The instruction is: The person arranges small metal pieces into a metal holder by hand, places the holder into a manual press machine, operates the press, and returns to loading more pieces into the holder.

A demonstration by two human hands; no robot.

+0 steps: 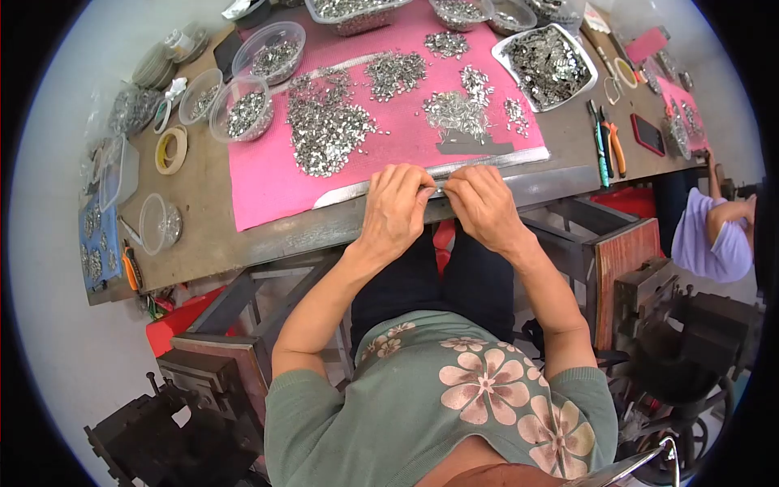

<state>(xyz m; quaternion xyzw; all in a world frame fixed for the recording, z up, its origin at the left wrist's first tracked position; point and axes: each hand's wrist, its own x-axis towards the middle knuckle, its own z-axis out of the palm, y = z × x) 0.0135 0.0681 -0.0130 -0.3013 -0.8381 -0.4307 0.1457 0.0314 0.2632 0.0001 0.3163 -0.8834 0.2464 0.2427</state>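
Note:
My left hand (395,207) and my right hand (485,207) meet at the front edge of the pink mat (264,195). Each has thumb and fingers pinched together, and a small silver metal piece (439,191) shows between the fingertips. Its exact kind is too small to make out. Just beyond my hands lies a flat grey strip (475,148). Loose small metal parts lie on the mat in heaps: a large heap (324,140) to the left, another heap (395,75) behind it, and a heap of thin, wire-like pieces (456,115) to the right.
A white dish (560,103) of metal parts stands at the back right. Pliers (617,150) and a red phone (647,134) lie right. Clear tubs (241,114), a tape roll (171,150) and orange-handled pliers (131,266) are left. Another person's lilac sleeve (710,235) shows far right.

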